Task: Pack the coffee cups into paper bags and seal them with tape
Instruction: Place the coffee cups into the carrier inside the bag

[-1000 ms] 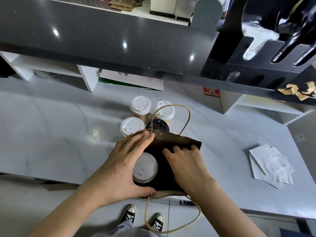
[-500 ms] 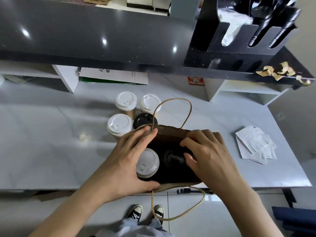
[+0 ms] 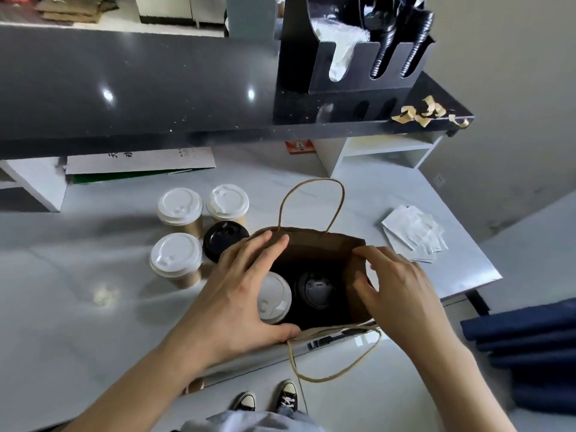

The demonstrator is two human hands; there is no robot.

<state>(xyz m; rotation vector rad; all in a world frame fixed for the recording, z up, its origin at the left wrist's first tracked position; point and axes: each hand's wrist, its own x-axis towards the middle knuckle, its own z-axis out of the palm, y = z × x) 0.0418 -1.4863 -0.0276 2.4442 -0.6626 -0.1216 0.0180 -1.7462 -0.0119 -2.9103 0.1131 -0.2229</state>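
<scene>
A brown paper bag (image 3: 324, 243) with twine handles stands open at the counter's near edge. Inside it sit a white-lidded cup (image 3: 276, 297) and a black-lidded cup (image 3: 316, 289). My left hand (image 3: 240, 294) grips the bag's left rim, thumb on the near side and fingers over the far side. My right hand (image 3: 396, 288) pinches the bag's right wall at its top corner. To the left of the bag stand three white-lidded cups (image 3: 176, 258) and one black-lidded cup (image 3: 223, 240). No tape roll shows; curled tape scraps (image 3: 427, 113) lie on the upper ledge.
A pile of white paper packets (image 3: 413, 233) lies right of the bag. A dark raised ledge (image 3: 156, 88) carries a black holder (image 3: 355, 51) with lids and sleeves. White shelf boxes (image 3: 380, 151) sit under the ledge. Folded blue cloth (image 3: 530, 347) lies at the right.
My right hand has lifted off the bag's opening and slid right to its right wall, uncovering the black-lidded cup inside. My left hand keeps its grip. The view has shifted left.
</scene>
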